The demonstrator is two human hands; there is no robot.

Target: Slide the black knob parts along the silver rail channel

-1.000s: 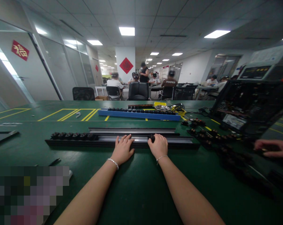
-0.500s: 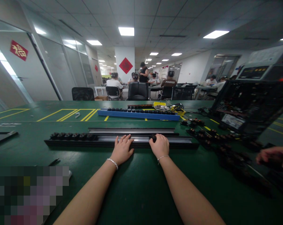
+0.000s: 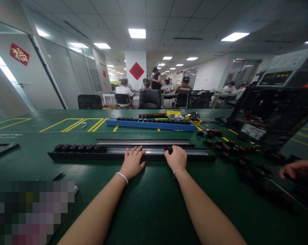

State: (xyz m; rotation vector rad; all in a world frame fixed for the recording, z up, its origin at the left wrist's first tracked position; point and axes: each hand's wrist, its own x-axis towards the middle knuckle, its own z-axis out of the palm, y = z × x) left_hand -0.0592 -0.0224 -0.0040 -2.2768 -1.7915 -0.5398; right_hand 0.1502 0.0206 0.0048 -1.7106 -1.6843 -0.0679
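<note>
A long black channel rail (image 3: 154, 157) with a shiny inner track lies crosswise in front of me. Several small black round-topped parts (image 3: 79, 148) sit in a row in its left end. My left hand (image 3: 132, 161) rests on the middle of the rail, fingers stretched out and apart, holding nothing. Over the right half of the rail, my right hand (image 3: 178, 159) is closed on one more small black part (image 3: 170, 149), which is partly covered by the fingers. Just behind lies a second, similar rail (image 3: 143, 141).
A blue rail (image 3: 150, 125) holding a row of black parts lies farther back, near a yellow tray (image 3: 173, 113). Loose black parts (image 3: 228, 147) are strewn at right, by an open black equipment case (image 3: 268, 112). Another person's hand (image 3: 299, 172) is at the right edge.
My right hand has shifted slightly to the right along the rail with the black part. My left hand has stayed in place.
</note>
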